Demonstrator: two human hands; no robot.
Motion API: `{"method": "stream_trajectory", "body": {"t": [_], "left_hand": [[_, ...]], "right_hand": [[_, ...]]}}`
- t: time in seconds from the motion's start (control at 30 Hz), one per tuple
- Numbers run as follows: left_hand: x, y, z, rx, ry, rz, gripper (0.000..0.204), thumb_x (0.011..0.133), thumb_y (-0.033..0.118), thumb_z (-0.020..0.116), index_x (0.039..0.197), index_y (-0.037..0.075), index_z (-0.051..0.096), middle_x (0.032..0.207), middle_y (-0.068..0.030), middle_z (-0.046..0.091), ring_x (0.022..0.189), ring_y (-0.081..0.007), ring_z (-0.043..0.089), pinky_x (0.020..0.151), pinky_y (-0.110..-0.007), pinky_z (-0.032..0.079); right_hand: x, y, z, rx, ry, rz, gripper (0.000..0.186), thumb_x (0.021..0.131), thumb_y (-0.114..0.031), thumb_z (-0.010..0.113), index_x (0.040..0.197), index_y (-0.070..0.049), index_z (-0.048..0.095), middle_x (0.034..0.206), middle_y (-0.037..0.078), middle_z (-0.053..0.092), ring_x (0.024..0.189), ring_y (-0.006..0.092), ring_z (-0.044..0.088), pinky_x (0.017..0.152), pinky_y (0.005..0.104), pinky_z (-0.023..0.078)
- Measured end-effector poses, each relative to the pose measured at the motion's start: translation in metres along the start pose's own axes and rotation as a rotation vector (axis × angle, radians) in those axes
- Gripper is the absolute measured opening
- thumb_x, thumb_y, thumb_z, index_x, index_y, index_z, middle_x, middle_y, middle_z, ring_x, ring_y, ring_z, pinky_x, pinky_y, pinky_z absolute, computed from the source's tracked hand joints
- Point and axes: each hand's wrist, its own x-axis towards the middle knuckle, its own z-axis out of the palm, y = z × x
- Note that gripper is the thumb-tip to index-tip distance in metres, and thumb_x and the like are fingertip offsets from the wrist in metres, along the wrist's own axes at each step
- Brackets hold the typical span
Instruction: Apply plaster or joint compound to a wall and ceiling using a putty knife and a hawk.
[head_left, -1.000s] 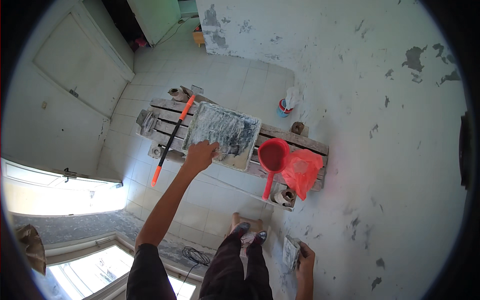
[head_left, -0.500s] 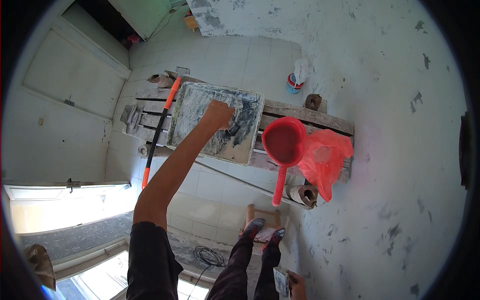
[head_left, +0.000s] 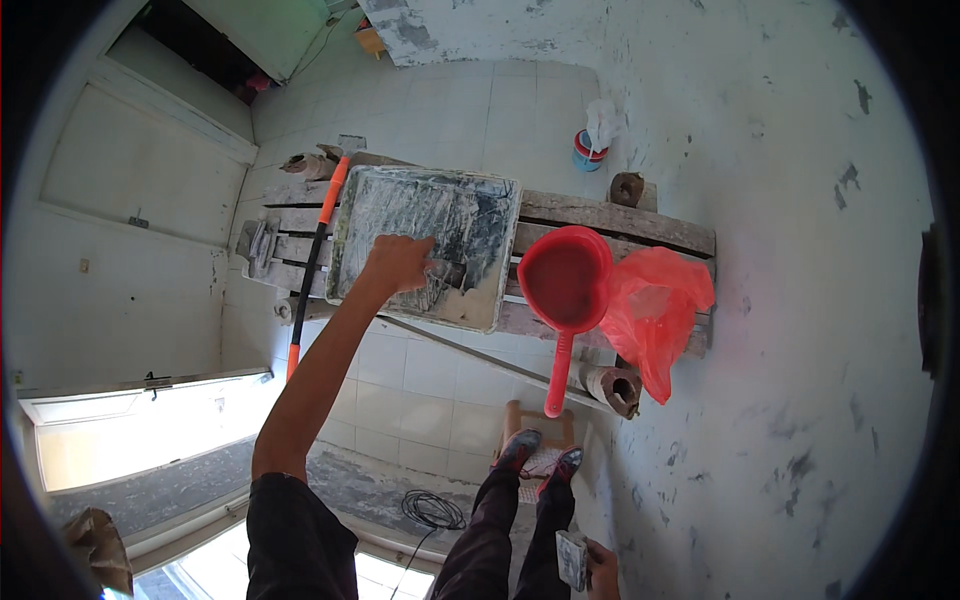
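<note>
My left hand [head_left: 397, 264] is closed round a small scraper [head_left: 452, 273], most of it hidden by the fingers. Its dark blade end lies against the floor of a shallow rectangular tray [head_left: 497, 230], smeared with wet whitish-grey putty [head_left: 400, 205]. At the lower edge of the view, my right hand [head_left: 602, 571] grips a putty-caked flat scraper [head_left: 572, 560], held beside my legs and apart from the tray. The tray rests on a weathered plank bench [head_left: 620, 220].
A red heart-shaped dipper [head_left: 565, 280] and a red plastic bag [head_left: 655, 310] lie on the bench's right end. An orange-and-black pole [head_left: 318, 245] leans across its left. A small bucket [head_left: 589, 152] stands beyond; a stool [head_left: 540, 422] is under my feet, black cable [head_left: 432, 509] nearby.
My left hand has moved left and slightly nearer across the tray, with the scraper still in it. My right hand stays low, its scraper shifted slightly right in view.
</note>
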Motion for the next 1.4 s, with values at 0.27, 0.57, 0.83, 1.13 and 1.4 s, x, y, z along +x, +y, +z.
{"method": "stream_trajectory", "body": {"t": [0.27,0.57,0.83,1.13,1.4], "left_hand": [[-0.036,-0.030,-0.021,-0.180,0.003,-0.135,0.018,0.089,0.029,0.063,0.097,0.013,0.058,0.076,-0.0079,0.069,0.076,-0.0342,0.068,0.067,-0.048,0.048],[-0.047,-0.012,0.027,-0.086,0.019,-0.082,0.024,0.088,0.030,0.064,0.101,0.011,0.058,0.074,-0.0141,0.068,0.075,-0.0350,0.068,0.067,-0.050,0.049],[-0.046,0.000,0.027,-0.259,0.072,0.022,0.018,0.091,0.030,0.062,0.097,0.013,0.057,0.072,-0.0091,0.068,0.075,-0.0350,0.067,0.067,-0.049,0.048],[-0.070,-0.013,0.008,-0.114,0.015,-0.076,0.020,0.089,0.027,0.063,0.098,0.011,0.057,0.074,-0.0095,0.068,0.075,-0.0336,0.067,0.066,-0.048,0.048],[-0.061,0.004,0.023,-0.053,-0.006,-0.080,0.021,0.086,0.023,0.065,0.102,0.010,0.059,0.077,-0.0113,0.069,0.078,-0.0328,0.069,0.067,-0.048,0.049]], "right_hand": [[0.011,0.016,-0.012,0.048,-0.088,0.041,0.033,0.101,-0.011,0.050,0.129,0.001,0.062,0.078,-0.002,0.060,0.058,0.0055,0.046,0.052,0.0230,0.038],[0.021,0.025,-0.030,0.110,-0.074,0.040,0.031,0.099,-0.010,0.053,0.125,-0.001,0.066,0.088,0.001,0.065,0.066,0.0084,0.054,0.059,0.0234,0.043],[0.016,0.018,-0.024,0.102,-0.040,0.023,0.032,0.098,-0.011,0.054,0.126,0.003,0.065,0.096,0.003,0.067,0.076,0.0102,0.059,0.068,0.0244,0.047],[0.022,0.032,-0.029,0.050,-0.095,0.097,0.031,0.099,-0.013,0.055,0.124,0.000,0.066,0.096,0.004,0.067,0.076,0.0111,0.058,0.066,0.0244,0.046],[0.018,0.021,-0.027,0.019,-0.080,0.062,0.031,0.099,-0.013,0.053,0.125,-0.001,0.066,0.077,-0.002,0.060,0.056,0.0050,0.045,0.050,0.0231,0.036]]}}
